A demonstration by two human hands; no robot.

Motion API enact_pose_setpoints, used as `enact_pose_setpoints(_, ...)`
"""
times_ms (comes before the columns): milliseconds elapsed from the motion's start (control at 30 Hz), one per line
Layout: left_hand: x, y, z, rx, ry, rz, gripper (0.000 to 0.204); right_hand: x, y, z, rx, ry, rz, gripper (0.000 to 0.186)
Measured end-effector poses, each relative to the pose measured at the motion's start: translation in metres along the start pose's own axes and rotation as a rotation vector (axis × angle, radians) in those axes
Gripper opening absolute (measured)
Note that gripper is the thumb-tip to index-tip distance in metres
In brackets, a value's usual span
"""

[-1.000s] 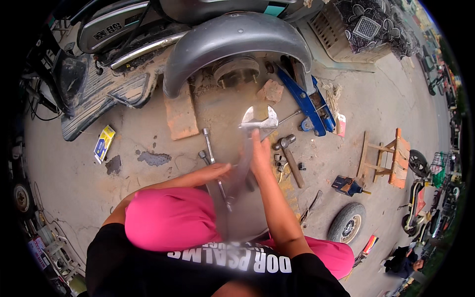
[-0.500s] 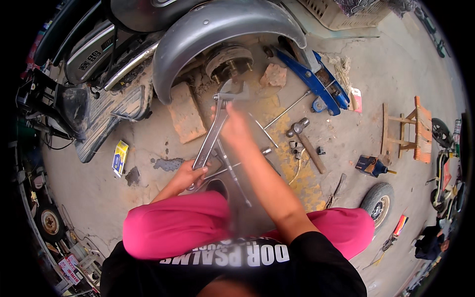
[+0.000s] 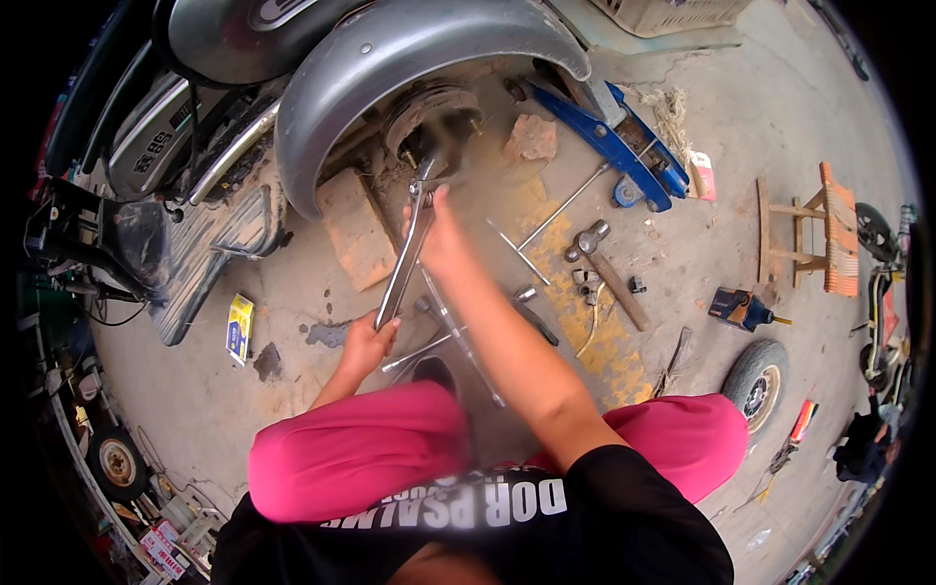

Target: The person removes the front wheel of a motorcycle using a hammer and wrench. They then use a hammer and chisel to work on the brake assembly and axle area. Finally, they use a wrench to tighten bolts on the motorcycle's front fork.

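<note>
A long silver adjustable wrench (image 3: 398, 275) slants up and away from me, with both hands on it. My left hand (image 3: 367, 343) is wrapped round the handle's near end. Higher up, my right hand (image 3: 435, 234) grips close to the jaw end. The wrench's head is at the dirty wheel hub (image 3: 417, 119), beside its studs, under a grey fender (image 3: 375, 54). Blur and my right hand partly hide the jaws; I cannot tell if they touch a stud. A brick block (image 3: 353, 234) lies below the fender.
A blue floor jack (image 3: 624, 146) stands right of the hub. A hammer (image 3: 609, 278), a T-handle wrench (image 3: 536, 244) and a cross wrench (image 3: 456, 336) lie on the floor. Further right are a small tyre (image 3: 757, 390) and a wooden stool (image 3: 829, 234). A yellow-blue box (image 3: 240, 330) lies left.
Both hands have shifted the wrench slightly left, its jaw end now nearer the hub's lower studs. The wrench has rolled, showing its narrow edge. The whole view has turned slightly.
</note>
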State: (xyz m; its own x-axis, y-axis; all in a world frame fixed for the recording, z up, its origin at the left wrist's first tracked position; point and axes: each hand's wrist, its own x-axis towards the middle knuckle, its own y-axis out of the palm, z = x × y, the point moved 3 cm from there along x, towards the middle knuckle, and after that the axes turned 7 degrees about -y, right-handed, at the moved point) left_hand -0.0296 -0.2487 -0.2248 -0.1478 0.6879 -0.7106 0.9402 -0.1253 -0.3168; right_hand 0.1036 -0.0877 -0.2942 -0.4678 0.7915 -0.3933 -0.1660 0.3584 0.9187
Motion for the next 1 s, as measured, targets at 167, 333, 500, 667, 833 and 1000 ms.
enact_pose_setpoints(167,-0.001,0.013,0.011,-0.117,0.001,-0.019,0.017,-0.007,0.016,0.0,-0.061,-0.107,-0.072,0.044)
enact_pose_setpoints(333,0.0,0.014,0.004,-0.137,0.04,-0.008,0.017,-0.008,0.011,0.005,-0.105,-0.085,-0.074,0.049)
enact_pose_setpoints(500,0.002,0.008,0.009,-0.07,0.067,-0.035,0.019,-0.005,0.015,0.005,-0.081,-0.009,-0.019,0.045)
enact_pose_setpoints(667,-0.005,0.007,0.01,-0.109,0.026,0.013,0.02,-0.018,0.032,0.001,-0.053,-0.1,-0.095,0.042)
enact_pose_setpoints(833,-0.011,0.005,-0.003,-0.114,0.005,0.02,0.021,-0.007,0.017,0.009,0.017,0.0,0.047,0.035)
enact_pose_setpoints(1000,-0.017,-0.005,-0.006,-0.01,0.058,-0.023,0.02,-0.02,0.042,0.003,0.07,-0.034,0.049,0.031)
